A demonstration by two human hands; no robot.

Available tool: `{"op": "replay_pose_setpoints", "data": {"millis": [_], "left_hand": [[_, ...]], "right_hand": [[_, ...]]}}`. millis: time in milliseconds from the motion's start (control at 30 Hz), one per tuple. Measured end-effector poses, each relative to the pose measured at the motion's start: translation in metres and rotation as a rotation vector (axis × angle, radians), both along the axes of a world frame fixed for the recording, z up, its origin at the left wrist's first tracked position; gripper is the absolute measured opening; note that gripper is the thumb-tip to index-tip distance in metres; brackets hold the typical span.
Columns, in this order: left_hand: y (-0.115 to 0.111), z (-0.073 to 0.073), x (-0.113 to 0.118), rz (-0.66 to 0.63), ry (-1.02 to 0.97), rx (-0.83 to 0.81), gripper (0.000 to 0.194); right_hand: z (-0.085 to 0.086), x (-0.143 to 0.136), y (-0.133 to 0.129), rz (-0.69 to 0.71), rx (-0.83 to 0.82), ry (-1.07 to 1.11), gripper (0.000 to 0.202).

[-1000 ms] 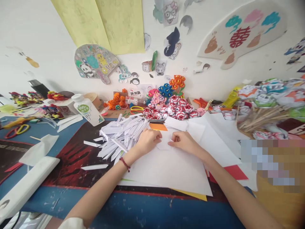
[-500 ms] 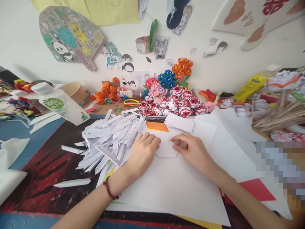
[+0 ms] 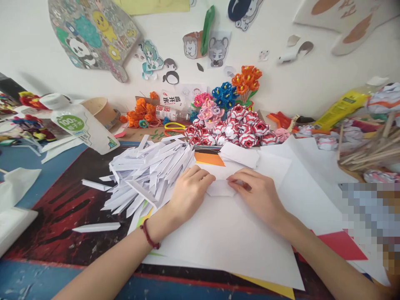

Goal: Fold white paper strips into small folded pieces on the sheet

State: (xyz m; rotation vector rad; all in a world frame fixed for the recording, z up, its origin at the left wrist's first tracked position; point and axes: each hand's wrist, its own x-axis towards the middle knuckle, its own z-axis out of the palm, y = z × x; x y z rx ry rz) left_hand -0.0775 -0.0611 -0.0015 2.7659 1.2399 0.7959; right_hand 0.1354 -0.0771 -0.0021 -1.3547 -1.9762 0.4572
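Note:
A small folded piece of white paper (image 3: 221, 188) with slanted lower corners lies on a large white sheet (image 3: 225, 237). My left hand (image 3: 192, 187) has its fingers closed on the left end of the folded paper. At the right end, my right hand (image 3: 254, 189) pinches its upper edge between thumb and fingers. Left of my left hand is a heap of narrow folded white paper strips (image 3: 156, 171). Just beyond my hands lie an orange paper piece (image 3: 210, 158) and a small stack of white paper pieces (image 3: 240, 155).
Red-and-white paper flowers (image 3: 234, 127) stand at the back near orange flowers (image 3: 246, 83). A white bottle (image 3: 79, 123) leans at the left. A yellow bottle (image 3: 343, 109) and wooden sticks (image 3: 368, 154) are at the right. One strip (image 3: 96, 227) lies apart in front.
The folded paper now shows as a shallower band, its upper part brought down toward the lower edge. Both hands stay on it. The whole view has shifted slightly.

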Motion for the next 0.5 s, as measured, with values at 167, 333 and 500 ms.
{"op": "replay_pose_setpoints", "data": {"millis": [167, 333, 500], "left_hand": [[0.002, 0.0034, -0.0005, 0.025, 0.026, -0.006, 0.017], [0.0009, 0.0022, 0.0005, 0.032, 0.077, 0.041, 0.019], [0.0012, -0.0011, 0.0009, 0.019, 0.097, 0.095, 0.02]], "right_hand": [[-0.0005, 0.0005, 0.001, 0.0, 0.044, -0.016, 0.013], [-0.0032, 0.0021, 0.0026, 0.025, 0.059, -0.019, 0.016], [-0.0064, 0.0052, 0.0051, 0.064, 0.139, -0.045, 0.016]]}}
